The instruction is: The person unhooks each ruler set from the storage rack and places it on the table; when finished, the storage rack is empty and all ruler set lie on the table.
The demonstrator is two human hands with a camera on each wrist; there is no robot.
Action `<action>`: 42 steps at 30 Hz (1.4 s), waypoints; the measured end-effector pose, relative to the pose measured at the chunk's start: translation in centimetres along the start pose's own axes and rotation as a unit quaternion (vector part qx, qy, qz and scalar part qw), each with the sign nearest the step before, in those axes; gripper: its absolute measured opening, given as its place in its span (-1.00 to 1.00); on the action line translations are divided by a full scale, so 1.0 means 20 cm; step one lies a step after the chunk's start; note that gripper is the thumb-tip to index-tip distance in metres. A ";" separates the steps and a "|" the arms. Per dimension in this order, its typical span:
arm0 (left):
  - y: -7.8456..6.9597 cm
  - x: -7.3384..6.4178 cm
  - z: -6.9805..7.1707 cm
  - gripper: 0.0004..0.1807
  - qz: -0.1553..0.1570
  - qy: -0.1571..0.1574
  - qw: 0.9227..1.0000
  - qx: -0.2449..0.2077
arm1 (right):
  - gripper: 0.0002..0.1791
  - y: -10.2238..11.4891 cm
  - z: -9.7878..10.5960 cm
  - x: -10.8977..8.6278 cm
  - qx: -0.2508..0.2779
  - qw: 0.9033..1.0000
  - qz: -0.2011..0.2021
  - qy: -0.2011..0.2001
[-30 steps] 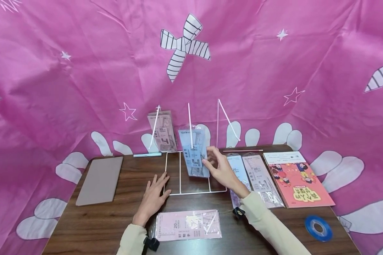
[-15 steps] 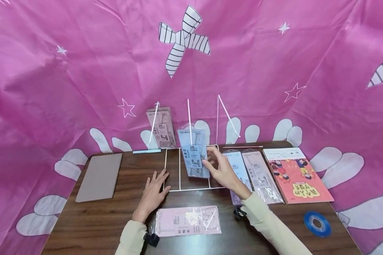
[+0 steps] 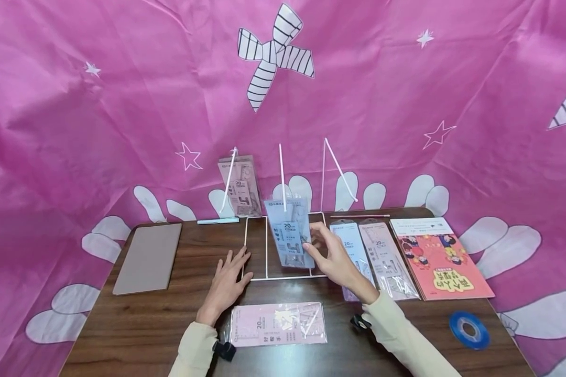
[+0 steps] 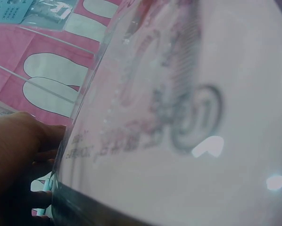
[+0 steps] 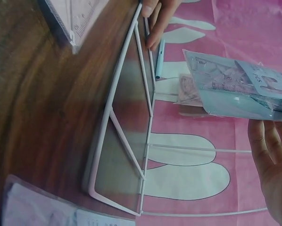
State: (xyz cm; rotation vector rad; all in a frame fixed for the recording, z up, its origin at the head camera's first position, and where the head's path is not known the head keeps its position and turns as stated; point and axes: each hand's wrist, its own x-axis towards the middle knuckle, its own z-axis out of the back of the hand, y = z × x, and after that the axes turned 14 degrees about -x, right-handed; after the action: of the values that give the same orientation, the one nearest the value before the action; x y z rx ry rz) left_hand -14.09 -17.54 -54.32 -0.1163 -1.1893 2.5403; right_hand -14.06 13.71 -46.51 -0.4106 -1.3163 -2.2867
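At the far left of the brown table [image 3: 122,330] lies a grey flat board [image 3: 148,259], with a pale blue pen [image 3: 218,221] by the far edge. The left hand [image 3: 226,285] rests with fingers extended and spread at the left side of a white wire rack [image 3: 283,278]. A pink ruler pack [image 3: 242,183] hangs on the rack's left prong [image 3: 228,180]; another pink pack [image 3: 278,324] lies flat nearer. At the middle prong [image 3: 281,167], upright, is the blue ruler pack [image 3: 287,235], its right edge pinched by the right hand [image 3: 332,254]; whether the prong passes through its top is hard to make out. Farther right lie a flat blue pack [image 3: 350,248], a greyish-pink pack [image 3: 389,262], a red book [image 3: 445,262] and, nearer, blue tape [image 3: 482,330].
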 end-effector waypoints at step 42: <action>0.00 0.00 0.00 -0.38 -0.006 -0.005 1.000 -0.003 | -0.57 0.18 0.09 -0.18 0.021 0.999 0.012 0.033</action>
State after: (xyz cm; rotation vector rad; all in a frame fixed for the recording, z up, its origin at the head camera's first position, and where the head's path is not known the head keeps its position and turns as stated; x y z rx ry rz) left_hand -14.01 -17.55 -54.39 -0.0966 -1.1994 2.5297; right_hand -8.97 14.61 -44.75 -0.3323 -1.3171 -2.2309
